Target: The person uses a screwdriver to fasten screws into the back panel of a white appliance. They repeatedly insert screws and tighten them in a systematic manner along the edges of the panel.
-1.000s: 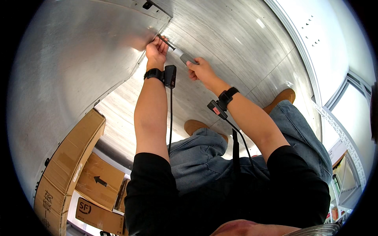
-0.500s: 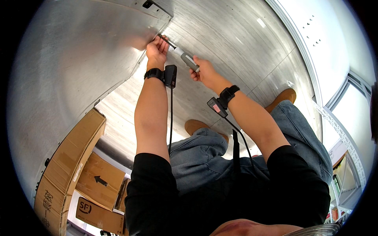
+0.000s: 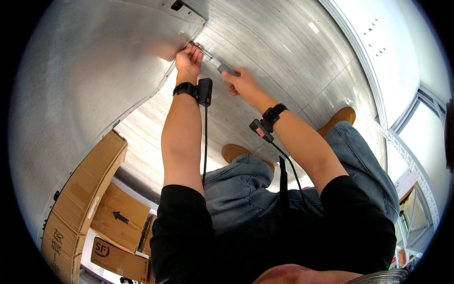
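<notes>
We close the right hand [image 3: 242,85] around the screwdriver [image 3: 225,69], presumably for control; its shaft [image 3: 204,52] ends near the metal panel [image 3: 109,66], where our half-curled left hand [image 3: 188,61] apparently steadies it; we cannot tell whether it pinches.

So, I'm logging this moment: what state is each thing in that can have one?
Screwdriver: held aslant, shaft toward the metal panel's edge
Right hand: closed on the screwdriver
Left hand: fingers bent by the shaft's far end; grip unclear
Wrist straps: fastened around both wrists
Cardboard box: beside the metal panel; whether sealed, unclear
Brown shoes: worn
</notes>
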Demonstrator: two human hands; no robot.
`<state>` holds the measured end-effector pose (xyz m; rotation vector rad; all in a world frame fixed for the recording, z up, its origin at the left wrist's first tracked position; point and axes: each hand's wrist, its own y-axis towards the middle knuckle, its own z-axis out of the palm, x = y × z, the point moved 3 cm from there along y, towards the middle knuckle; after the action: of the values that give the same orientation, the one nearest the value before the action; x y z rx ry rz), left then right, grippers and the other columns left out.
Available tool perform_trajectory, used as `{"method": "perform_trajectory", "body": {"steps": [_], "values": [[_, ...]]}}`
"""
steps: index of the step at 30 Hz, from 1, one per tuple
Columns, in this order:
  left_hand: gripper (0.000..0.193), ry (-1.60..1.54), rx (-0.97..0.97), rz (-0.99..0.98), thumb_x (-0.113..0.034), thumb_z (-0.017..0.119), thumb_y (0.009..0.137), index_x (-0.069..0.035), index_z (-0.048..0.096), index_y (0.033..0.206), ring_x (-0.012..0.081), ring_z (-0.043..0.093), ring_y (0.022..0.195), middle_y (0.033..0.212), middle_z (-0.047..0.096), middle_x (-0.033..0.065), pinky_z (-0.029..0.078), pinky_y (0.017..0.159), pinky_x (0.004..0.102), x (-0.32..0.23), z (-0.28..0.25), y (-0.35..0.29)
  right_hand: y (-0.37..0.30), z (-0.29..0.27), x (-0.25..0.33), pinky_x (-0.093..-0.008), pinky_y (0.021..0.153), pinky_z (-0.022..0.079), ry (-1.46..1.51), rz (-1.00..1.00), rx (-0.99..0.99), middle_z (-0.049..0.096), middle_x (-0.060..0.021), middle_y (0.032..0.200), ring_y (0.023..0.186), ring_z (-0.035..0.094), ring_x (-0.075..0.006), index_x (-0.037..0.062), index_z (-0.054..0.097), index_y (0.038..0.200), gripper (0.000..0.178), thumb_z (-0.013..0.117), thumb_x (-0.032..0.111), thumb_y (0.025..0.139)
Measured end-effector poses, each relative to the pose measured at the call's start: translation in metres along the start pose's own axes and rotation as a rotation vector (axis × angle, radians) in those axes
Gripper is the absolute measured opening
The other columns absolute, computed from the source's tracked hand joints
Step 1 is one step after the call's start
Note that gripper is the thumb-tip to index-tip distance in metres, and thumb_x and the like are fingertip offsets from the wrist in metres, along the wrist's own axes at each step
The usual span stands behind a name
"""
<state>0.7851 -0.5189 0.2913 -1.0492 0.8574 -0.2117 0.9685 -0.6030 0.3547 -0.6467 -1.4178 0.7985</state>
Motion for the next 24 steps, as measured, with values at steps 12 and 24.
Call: {"method": "perform_trajectory", "body": {"steps": [12,24], "values": [[0.016,0.007,-0.031,-0.003,-0.014,0.048,0.091,-0.007,0.06,0.099,0.0151,0.065,0.08,0.092,0.067,0.0037,0.051,0.069,0.0245,0.001,0.006,-0.005,-0.009,-0.021,-0.017,-0.0299,0.059,0.048,-0.091,0.01,0.131,0.059,-0.0118,0.085,0.069,0.058,-0.0159,-0.0031,0.045,0.107,0.038,0.05,0.032,0.094],[0.026,0.342,0.172,0.129,-0.015,0.049,0.09,-0.004,0.057,0.112,0.0132,0.06,0.077,0.092,0.062,0.0051,0.048,0.065,0.0245,-0.023,0.087,-0.064,-0.055,-0.102,0.038,-0.03,0.065,0.048,0.074,-0.226,0.046,0.055,-0.0099,0.096,0.077,0.059,-0.0154,0.0003,0.043,0.119,0.033,0.049,0.021,0.094]]}}
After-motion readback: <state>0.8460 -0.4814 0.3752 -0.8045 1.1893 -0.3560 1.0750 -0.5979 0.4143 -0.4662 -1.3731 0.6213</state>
